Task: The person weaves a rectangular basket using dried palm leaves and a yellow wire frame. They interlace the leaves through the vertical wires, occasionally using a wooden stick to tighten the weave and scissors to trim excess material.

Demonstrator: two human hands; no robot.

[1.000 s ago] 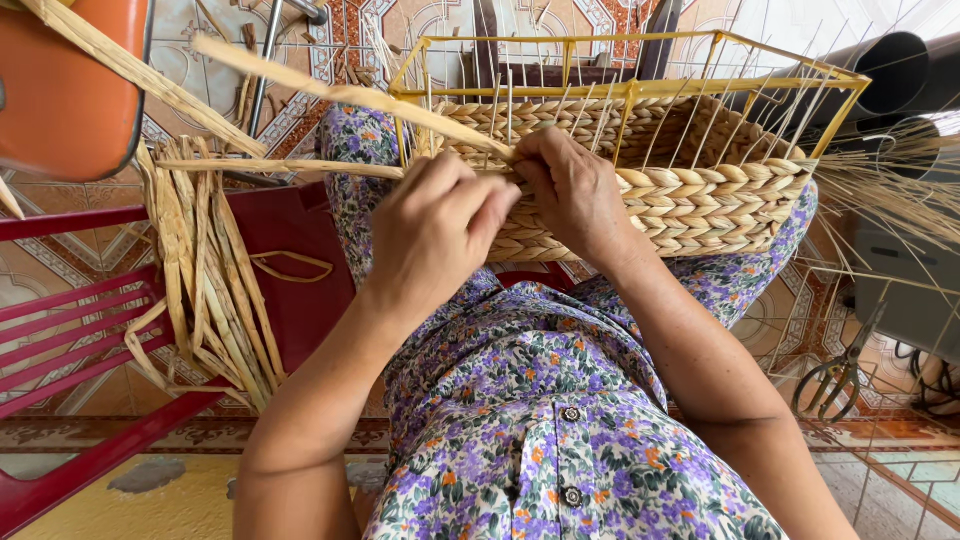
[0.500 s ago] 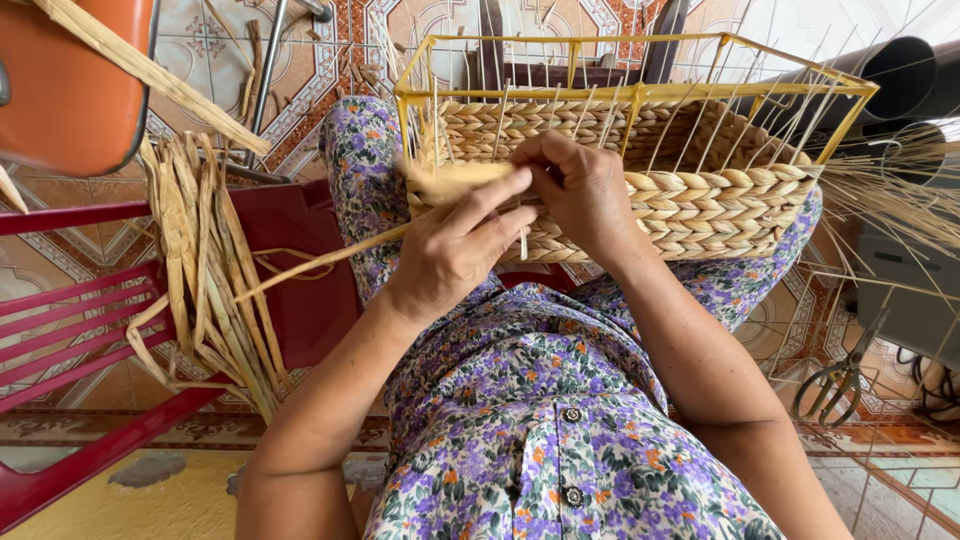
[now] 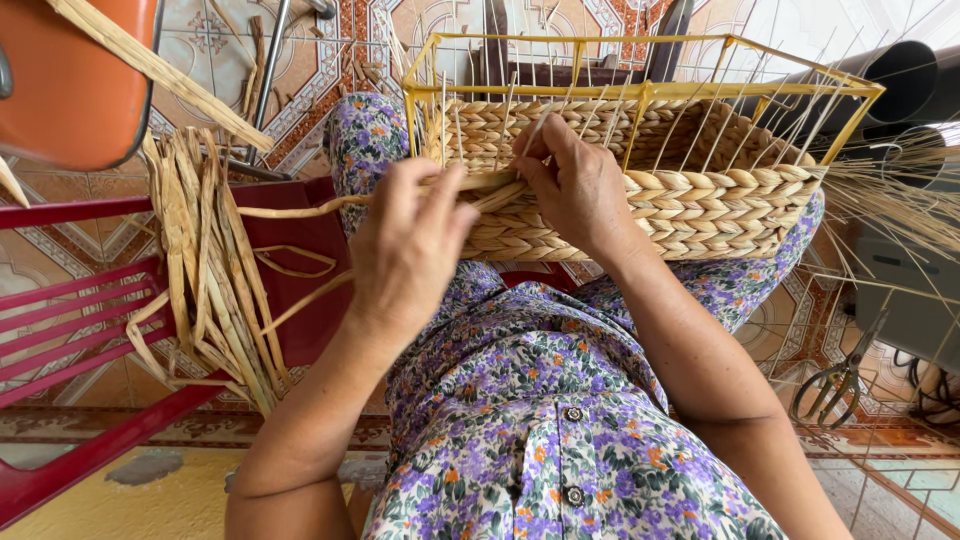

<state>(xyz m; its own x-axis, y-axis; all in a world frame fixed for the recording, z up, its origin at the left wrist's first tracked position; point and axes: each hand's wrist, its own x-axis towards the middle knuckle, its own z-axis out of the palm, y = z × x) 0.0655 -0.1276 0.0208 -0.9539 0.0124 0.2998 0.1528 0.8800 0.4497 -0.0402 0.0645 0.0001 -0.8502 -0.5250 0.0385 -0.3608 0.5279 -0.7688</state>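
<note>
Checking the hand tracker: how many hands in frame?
2. The left hand pinches a straw strand beside the half-woven basket. The right hand presses on the basket's braided front wall. No other person's hand shows.

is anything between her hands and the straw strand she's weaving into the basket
Nothing visible. The left hand and the right hand both grip the strand directly at the half-woven basket. Only the frame's thin upright wires stand there, the ones the strand threads between.
</note>
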